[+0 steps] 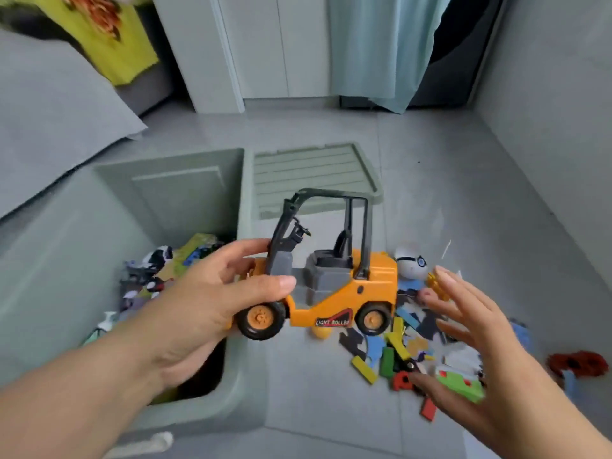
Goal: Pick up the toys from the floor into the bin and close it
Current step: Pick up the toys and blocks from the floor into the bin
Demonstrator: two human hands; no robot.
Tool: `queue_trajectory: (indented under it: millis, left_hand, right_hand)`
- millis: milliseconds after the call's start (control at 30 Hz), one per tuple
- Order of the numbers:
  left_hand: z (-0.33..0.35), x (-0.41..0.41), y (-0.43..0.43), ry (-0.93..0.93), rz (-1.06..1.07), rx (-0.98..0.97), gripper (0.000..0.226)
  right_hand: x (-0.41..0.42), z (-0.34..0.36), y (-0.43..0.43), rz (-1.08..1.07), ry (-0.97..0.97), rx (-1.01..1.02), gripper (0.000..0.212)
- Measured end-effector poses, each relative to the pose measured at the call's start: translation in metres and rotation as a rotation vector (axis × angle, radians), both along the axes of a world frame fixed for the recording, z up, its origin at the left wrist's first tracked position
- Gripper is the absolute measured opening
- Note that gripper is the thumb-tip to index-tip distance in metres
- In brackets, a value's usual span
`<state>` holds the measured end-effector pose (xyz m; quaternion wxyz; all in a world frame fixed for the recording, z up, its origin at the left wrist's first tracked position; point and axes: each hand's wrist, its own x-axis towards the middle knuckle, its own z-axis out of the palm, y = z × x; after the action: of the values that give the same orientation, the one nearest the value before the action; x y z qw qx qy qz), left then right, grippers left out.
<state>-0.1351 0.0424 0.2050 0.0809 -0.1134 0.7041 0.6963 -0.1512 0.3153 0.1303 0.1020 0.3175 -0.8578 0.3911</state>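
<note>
- Gripped the toy forklift (331,286) by its front end with the left hand (212,293): thumb laid along the near side above the front wheel, fingers (245,248) curled round the far side at the foot of the mast.
- Carried it upright, wheels down and clear of the floor, cab frame uppermost.
- Held it at the right-hand rim of the bin (245,187), front end about over the rim and rear end out over the floor; not yet inside.
- Kept nothing in the right hand (463,326): fingers spread wide, palm turned toward the forklift's rear, just to the right of the grip and apart from the toy.
- Down and to the left of the grip, inside the bin: a layer of toys in the bin (155,270) already, a mix of small figures and flat pieces, too blurred to name singly.
- Down and to the right of the grip, on the floor: a pile of blocks and puzzle pieces (390,352), with a white round-headed figure (410,263) at its far edge.
- Farther right again, well apart from the pile: a red toy (578,362) on the floor.
- Beyond the grip, flat on the floor beside the bin's far right corner: the lid (314,173), off the bin.
- Judged as partly done: some toys binned, one in the hand on its way.
- Left to do, by the look of it: drop the forklift in, gather the pile, the figure and the red toy, then fit the lid.
- Possibly more toys outside the view; cannot tell.
</note>
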Motion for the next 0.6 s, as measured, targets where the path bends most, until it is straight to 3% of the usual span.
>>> queue_trajectory:
  millis: [133, 267, 400, 500, 600]
  left_hand:
    - [0.019, 0.035, -0.095, 0.123, 0.316, -0.045, 0.077]
    - [-0.008, 0.022, -0.159, -0.081, 0.596, -0.137, 0.038]
    - [-0.035, -0.002, -0.185, -0.353, 0.589, 0.007, 0.018]
    - [-0.055, -0.011, -0.194, -0.524, 0.480, -0.137, 0.032]
    - [-0.074, -0.019, -0.197, -0.502, 0.509, -0.078, 0.032]
  right_hand:
    - [0.014, 0.001, -0.047, 0.012, -0.075, -0.073, 0.053]
    - [0.020, 0.017, -0.102, 0.184, -0.029, 0.334, 0.060]
    - [0.022, 0.032, -0.182, 0.386, 0.098, 0.483, 0.053]
    - [0.019, 0.025, -0.224, 0.458, -0.009, 0.600, 0.064]
    - [0.020, 0.020, -0.237, 0.395, -0.005, 0.622, 0.076]
